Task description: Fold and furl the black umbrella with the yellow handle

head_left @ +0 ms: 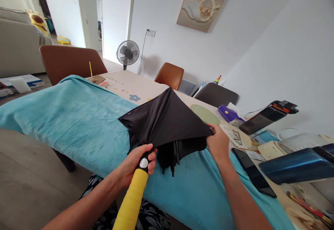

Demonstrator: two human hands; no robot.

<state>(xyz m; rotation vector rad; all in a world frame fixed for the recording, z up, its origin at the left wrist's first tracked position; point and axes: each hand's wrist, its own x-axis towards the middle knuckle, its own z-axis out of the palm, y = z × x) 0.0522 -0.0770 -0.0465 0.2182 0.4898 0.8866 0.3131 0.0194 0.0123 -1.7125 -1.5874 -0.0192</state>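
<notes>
A black umbrella [167, 118] lies partly folded over a turquoise towel-like cloth [91, 115], its loose fabric spread out in front of me. Its yellow-wrapped handle [132, 198] points back toward my body, with a pale round button near the black neck. My left hand [141, 160] is closed around that neck, just below the fabric. On the right, my right hand [217, 141] pinches a corner of the umbrella's fabric and holds it stretched outward. Some rib tips hang below the fabric between both hands.
At the right are a black phone [253, 171], eyeglasses [237, 137], a dark bottle [268, 117], a blue bottle [297, 165] and a purple tissue pack [229, 114]. A green round mat [205, 114] lies beyond the umbrella. Chairs and a fan [127, 52] stand behind the table.
</notes>
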